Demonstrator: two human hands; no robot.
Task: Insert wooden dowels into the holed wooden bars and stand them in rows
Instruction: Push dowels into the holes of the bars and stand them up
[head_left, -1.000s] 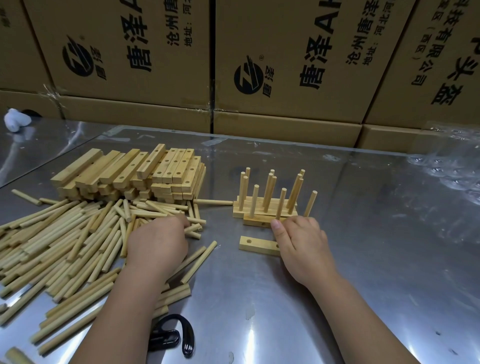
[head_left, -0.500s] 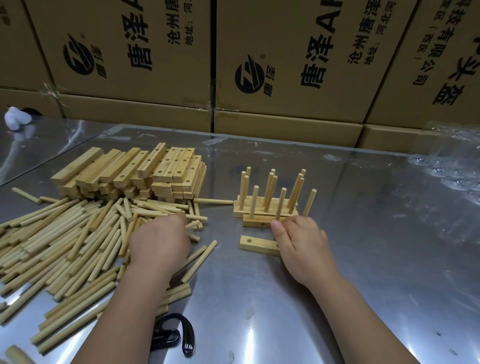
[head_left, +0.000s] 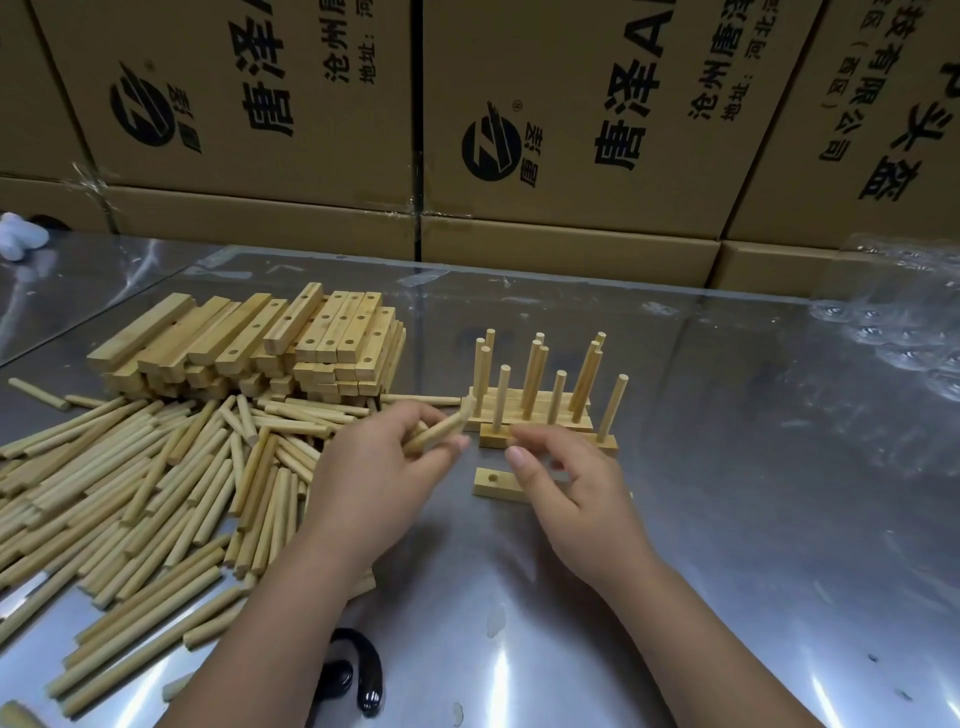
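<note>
Left hand (head_left: 384, 467) is raised just above the steel table (head_left: 727, 519), its thumb and fingers pinching short wooden dowels (head_left: 441, 428), at least two, whose tips point toward the finished rows. Right hand (head_left: 566, 483) hovers beside it with fingers loosely curled and the thumb held apart from them; nothing shows in its grasp. Under that hand lies an empty holed bar (head_left: 493, 480), flat on the table with one hole visible at its left end and its right part hidden, so contact cannot be judged.

Just behind, near the table's middle, stand the assembled bars (head_left: 540, 415), set close in rows with dowels upright; the front bar carries three, the rightmost leaning a little. Toward the left edge spreads a heap of loose dowels (head_left: 130, 493), and behind it a stack of holed bars (head_left: 260, 348). Black scissors (head_left: 358, 675) lie at the near edge between the forearms. Printed cardboard boxes (head_left: 571, 104) line the far edge, with clear plastic wrap (head_left: 909, 332) at the far right corner.
</note>
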